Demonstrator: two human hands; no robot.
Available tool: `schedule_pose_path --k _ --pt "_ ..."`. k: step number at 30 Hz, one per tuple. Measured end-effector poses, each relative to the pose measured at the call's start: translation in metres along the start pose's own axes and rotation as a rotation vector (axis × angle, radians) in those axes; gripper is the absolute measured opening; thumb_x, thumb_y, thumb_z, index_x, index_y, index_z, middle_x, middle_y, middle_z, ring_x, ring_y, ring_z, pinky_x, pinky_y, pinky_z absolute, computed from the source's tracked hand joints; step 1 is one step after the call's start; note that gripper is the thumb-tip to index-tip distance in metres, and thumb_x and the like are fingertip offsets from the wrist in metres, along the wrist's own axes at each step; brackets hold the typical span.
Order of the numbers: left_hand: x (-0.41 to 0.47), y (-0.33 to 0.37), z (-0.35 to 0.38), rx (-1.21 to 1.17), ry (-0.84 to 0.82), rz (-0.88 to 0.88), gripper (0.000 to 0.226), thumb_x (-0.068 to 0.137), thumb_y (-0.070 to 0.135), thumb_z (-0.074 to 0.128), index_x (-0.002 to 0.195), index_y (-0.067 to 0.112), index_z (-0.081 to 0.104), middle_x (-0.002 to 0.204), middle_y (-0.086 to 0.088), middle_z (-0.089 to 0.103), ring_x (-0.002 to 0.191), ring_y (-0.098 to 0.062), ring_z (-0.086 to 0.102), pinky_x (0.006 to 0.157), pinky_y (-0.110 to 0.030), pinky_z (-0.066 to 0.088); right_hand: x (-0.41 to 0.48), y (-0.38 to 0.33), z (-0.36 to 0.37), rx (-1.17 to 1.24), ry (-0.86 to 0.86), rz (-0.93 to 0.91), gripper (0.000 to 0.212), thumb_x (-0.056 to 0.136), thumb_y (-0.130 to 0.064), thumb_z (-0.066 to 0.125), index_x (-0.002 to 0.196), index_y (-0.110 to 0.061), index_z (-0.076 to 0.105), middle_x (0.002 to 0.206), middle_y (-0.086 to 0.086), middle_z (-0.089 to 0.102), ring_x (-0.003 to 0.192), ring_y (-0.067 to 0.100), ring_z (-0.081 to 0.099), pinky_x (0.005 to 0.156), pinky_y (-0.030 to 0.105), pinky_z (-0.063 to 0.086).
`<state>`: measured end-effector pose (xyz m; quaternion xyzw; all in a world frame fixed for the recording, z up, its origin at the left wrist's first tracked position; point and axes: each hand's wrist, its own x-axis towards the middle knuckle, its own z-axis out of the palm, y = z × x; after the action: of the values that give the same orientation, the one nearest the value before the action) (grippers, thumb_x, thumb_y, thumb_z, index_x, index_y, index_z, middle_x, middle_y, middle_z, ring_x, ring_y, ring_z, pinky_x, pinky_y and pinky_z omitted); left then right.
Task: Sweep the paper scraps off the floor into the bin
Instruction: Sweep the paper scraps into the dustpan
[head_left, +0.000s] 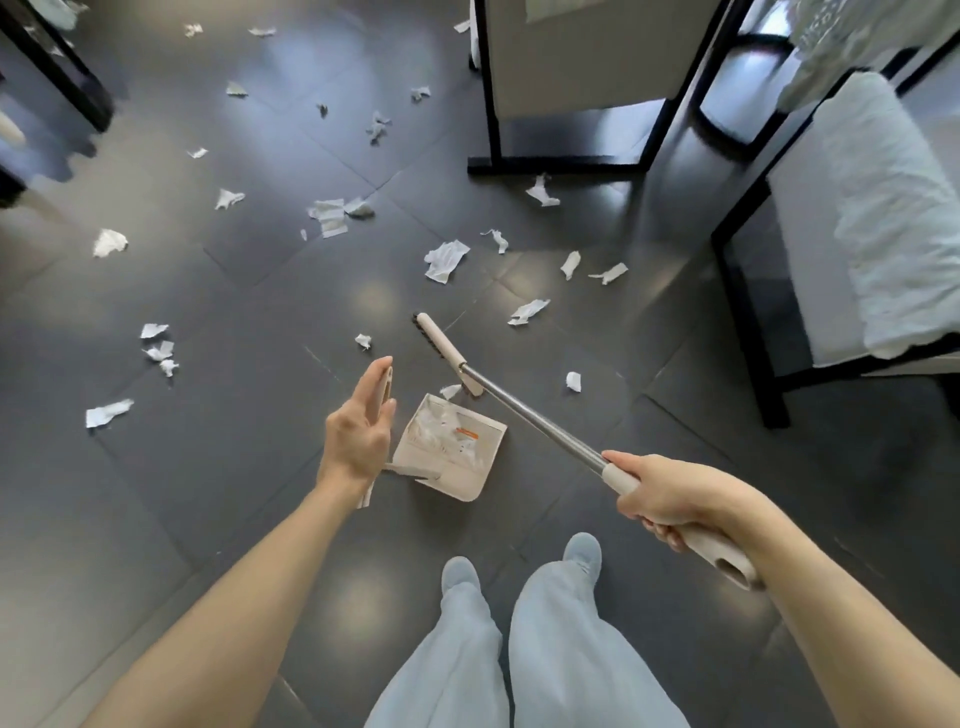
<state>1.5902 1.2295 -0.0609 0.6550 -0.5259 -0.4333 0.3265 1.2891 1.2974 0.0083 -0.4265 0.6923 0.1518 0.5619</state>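
Observation:
White paper scraps (445, 260) lie scattered over the dark tiled floor, mostly ahead and to the left. A beige dustpan (485, 470) stands on the floor in front of my feet with several scraps inside. My left hand (357, 431) holds the top of its upright handle (387, 382) between thumb and nearly straight fingers. My right hand (670, 499) grips the beige end of the broom handle (535, 421). The broom head (440, 345) is on the floor just beyond the dustpan's mouth, with one scrap (450, 391) at the pan's lip. No bin is in view.
A black-framed chair with a white cushion (878, 218) stands at the right. A black-framed panel (571, 78) rises ahead at the upper right, and dark furniture legs (62, 67) are at the upper left. My legs in pale blue trousers (545, 649) are at the bottom.

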Motion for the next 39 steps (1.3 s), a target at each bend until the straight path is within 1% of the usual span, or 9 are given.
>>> schedule_pose_path --k 5,13,17,22,26,29,32,35,39 --pt "-0.007 0.025 0.032 -0.004 0.091 0.006 0.050 0.094 -0.001 0.050 0.136 0.026 0.049 0.126 0.019 0.051 0.106 0.031 0.040 0.091 0.005 0.029 0.004 0.040 -0.025 0.100 0.052 0.019 0.076 0.084 -0.008 0.041 0.151 -0.036 0.021 0.058 0.005 0.052 0.046 0.017 0.046 0.048 0.026 0.044" --pt "-0.002 0.065 0.089 0.175 0.128 0.044 0.050 0.095 0.005 0.049 0.137 0.031 0.046 0.125 0.023 0.049 0.109 0.013 0.045 0.081 0.009 0.025 0.022 0.103 -0.075 0.120 0.161 0.060 0.058 0.083 -0.007 0.041 0.140 -0.018 0.036 0.053 0.008 0.053 0.048 0.023 0.047 0.055 0.033 0.044" --pt "-0.007 0.059 0.104 0.182 0.129 0.008 0.051 0.095 0.004 0.048 0.136 0.034 0.046 0.127 0.021 0.050 0.118 0.005 0.049 0.094 -0.004 0.031 0.047 0.113 -0.088 0.039 0.220 0.090 0.059 0.080 -0.007 0.040 0.138 -0.018 0.035 0.051 0.006 0.059 0.051 0.024 0.054 0.067 0.034 0.053" --pt "-0.018 0.044 0.100 0.249 0.139 -0.045 0.050 0.095 0.007 0.050 0.137 0.034 0.045 0.133 0.008 0.057 0.120 -0.009 0.055 0.097 -0.019 0.036 0.079 0.099 -0.070 0.049 0.158 0.116 0.057 0.079 -0.004 0.036 0.135 -0.012 0.036 0.059 0.009 0.059 0.060 0.027 0.054 0.067 0.035 0.050" --pt "-0.019 0.042 0.085 0.246 0.178 -0.086 0.049 0.096 0.008 0.050 0.138 0.033 0.044 0.126 0.017 0.053 0.113 0.005 0.049 0.091 -0.014 0.035 0.095 0.064 -0.041 0.139 0.056 0.059 0.055 0.080 -0.004 0.036 0.136 -0.008 0.037 0.070 0.010 0.054 0.070 0.028 0.050 0.070 0.035 0.043" --pt "-0.010 0.036 0.072 0.174 0.214 -0.114 0.050 0.095 0.005 0.049 0.138 0.031 0.045 0.122 0.022 0.047 0.109 0.017 0.043 0.088 -0.003 0.031 0.105 0.032 -0.035 0.207 0.002 0.030 0.062 0.075 -0.006 0.038 0.137 -0.017 0.040 0.066 0.010 0.053 0.058 0.023 0.048 0.064 0.034 0.044" --pt "0.000 0.029 0.057 0.151 0.215 -0.127 0.050 0.095 0.006 0.050 0.137 0.033 0.046 0.122 0.023 0.049 0.120 0.001 0.051 0.092 -0.011 0.036 0.111 0.002 -0.035 0.249 0.002 -0.004 0.038 0.074 -0.007 0.038 0.109 -0.012 0.051 0.063 0.008 0.049 0.049 0.019 0.043 0.059 0.031 0.041" --pt "0.010 0.023 0.041 0.174 0.244 -0.140 0.049 0.094 0.008 0.052 0.136 0.034 0.047 0.122 0.018 0.056 0.116 -0.017 0.058 0.094 -0.025 0.043 0.110 -0.023 -0.045 0.290 0.017 -0.036 0.015 0.076 -0.004 0.038 0.086 -0.014 0.045 0.055 0.006 0.043 0.042 0.016 0.036 0.047 0.024 0.035" --pt "0.036 0.015 0.017 0.158 0.282 -0.185 0.049 0.094 0.014 0.052 0.134 0.041 0.045 0.117 0.002 0.063 0.078 -0.037 0.064 0.079 -0.042 0.055 0.118 -0.061 -0.071 0.209 0.065 -0.087 0.023 0.080 0.000 0.040 0.093 -0.017 0.047 0.042 0.001 0.041 0.034 0.016 0.035 0.040 0.021 0.035"
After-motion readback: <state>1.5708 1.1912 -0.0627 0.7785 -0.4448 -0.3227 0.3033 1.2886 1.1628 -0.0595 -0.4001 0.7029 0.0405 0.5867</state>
